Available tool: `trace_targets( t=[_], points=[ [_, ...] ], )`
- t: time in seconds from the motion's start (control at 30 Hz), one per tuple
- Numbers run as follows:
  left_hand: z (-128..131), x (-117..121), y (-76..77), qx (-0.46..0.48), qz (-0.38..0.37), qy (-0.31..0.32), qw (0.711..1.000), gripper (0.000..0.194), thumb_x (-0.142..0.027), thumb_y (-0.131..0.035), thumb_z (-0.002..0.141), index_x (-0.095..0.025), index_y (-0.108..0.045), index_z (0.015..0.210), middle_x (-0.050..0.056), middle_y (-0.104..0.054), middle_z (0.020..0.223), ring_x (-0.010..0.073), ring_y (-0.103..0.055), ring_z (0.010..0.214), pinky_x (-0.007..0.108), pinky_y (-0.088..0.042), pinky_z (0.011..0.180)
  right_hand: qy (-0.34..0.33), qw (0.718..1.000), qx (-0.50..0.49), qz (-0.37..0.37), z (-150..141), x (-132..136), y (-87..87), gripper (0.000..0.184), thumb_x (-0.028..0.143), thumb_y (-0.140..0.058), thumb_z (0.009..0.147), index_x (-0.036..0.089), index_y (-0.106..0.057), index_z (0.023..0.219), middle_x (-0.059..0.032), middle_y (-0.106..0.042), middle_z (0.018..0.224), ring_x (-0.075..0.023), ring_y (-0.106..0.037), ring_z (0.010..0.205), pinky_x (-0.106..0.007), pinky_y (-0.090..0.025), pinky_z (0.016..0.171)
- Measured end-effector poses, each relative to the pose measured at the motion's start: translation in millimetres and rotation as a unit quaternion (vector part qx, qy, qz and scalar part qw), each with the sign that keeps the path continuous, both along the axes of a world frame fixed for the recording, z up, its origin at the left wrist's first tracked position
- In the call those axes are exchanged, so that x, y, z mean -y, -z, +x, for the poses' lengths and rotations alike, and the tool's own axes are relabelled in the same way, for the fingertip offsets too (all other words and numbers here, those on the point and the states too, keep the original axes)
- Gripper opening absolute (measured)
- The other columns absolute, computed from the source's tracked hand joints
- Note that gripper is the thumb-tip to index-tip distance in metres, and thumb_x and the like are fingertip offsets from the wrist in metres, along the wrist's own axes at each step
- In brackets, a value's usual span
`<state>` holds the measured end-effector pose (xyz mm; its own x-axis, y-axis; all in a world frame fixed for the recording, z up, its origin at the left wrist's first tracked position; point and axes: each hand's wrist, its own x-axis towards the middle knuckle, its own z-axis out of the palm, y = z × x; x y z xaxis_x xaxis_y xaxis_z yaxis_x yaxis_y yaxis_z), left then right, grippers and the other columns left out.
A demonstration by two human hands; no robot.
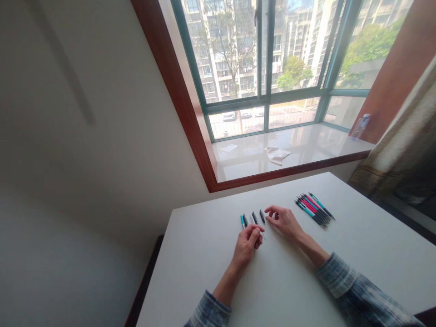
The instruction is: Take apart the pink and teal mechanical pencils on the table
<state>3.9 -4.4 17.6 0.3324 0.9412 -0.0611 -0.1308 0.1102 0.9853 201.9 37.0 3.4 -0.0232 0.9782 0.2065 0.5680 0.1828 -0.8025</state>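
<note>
My left hand [245, 244] is closed, thumb against bent fingers, over the lower ends of a short row of pens. A dark bit shows below its fingers and a thin pale tip sticks out beside them; what it holds is mostly hidden. In the row lie a teal pen [242, 221], a black pen [245, 220] right beside it and another black pen [255, 217]. The rightmost black pen [262, 215] is next to the fingertips of my right hand [282, 220]. Those fingers are bent and apart; whether they touch the pen is unclear.
Several teal, pink and black pens [313, 210] lie side by side on the white table [289, 290], right of my hands. Behind the table, the windowsill [238, 165] bears a crumpled cloth [277, 155] and a clear bottle [360, 127]. A curtain [388, 141] hangs at right.
</note>
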Motion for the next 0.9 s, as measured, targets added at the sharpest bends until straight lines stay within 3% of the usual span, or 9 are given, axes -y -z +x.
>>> trace_targets(
  t=[0.33,0.43,0.63,0.7,0.9],
  points=[
    [-1.3,-1.4,2.2,0.019,-0.015,-0.008,1.000,0.039,-0.050,-0.064,0.089,-0.012,-0.072,0.096,-0.001,-0.056,0.065,0.0097,-0.045,0.057,0.023,-0.033,0.058,-0.010,1.000,0.004,0.003,0.8,1.3,-3.6,0.020,0.031,-0.063,0.082,0.025,-0.076,0.096,-0.0014,-0.074,0.081,-0.0180,-0.062,0.066,-0.031,-0.049,0.069],
    [-1.9,-0.4,0.6,0.042,-0.039,-0.026,0.998,0.039,-0.045,-0.064,0.088,-0.010,-0.074,0.103,0.002,-0.059,0.071,0.0104,-0.047,0.060,0.023,-0.036,0.058,-0.020,0.999,-0.045,-0.002,-1.7,1.8,-6.7,0.021,0.037,-0.064,0.086,0.023,-0.076,0.094,-0.0025,-0.074,0.081,-0.0185,-0.062,0.068,-0.031,-0.050,0.071],
    [-6.8,0.0,-4.0,0.031,-0.008,-0.092,0.995,0.037,-0.042,-0.072,0.085,-0.014,-0.077,0.108,0.003,-0.065,0.075,0.0104,-0.055,0.062,0.023,-0.043,0.062,-0.134,0.964,-0.218,-0.065,-8.2,2.9,-9.3,0.034,0.050,-0.068,0.088,0.018,-0.073,0.098,-0.0044,-0.072,0.085,-0.0189,-0.064,0.077,-0.028,-0.049,0.069],
    [-9.8,-2.1,-5.6,0.021,0.002,-0.128,0.992,0.036,-0.042,-0.075,0.084,-0.015,-0.076,0.109,0.003,-0.068,0.072,0.0125,-0.060,0.066,0.023,-0.046,0.064,-0.173,0.953,-0.237,-0.082,-10.7,5.2,-10.8,0.034,0.050,-0.071,0.087,0.017,-0.072,0.095,-0.0036,-0.070,0.084,-0.0177,-0.062,0.076,-0.027,-0.047,0.068],
    [-17.2,-8.4,-8.4,0.058,0.016,-0.207,0.976,0.036,-0.042,-0.081,0.079,-0.015,-0.074,0.103,0.008,-0.076,0.089,0.0184,-0.070,0.075,0.029,-0.055,0.071,-0.259,0.924,-0.249,-0.128,-21.6,19.0,-18.0,0.031,0.043,-0.082,0.079,0.018,-0.065,0.087,-0.0015,-0.067,0.083,-0.0167,-0.061,0.076,-0.027,-0.047,0.066]
  ],
)
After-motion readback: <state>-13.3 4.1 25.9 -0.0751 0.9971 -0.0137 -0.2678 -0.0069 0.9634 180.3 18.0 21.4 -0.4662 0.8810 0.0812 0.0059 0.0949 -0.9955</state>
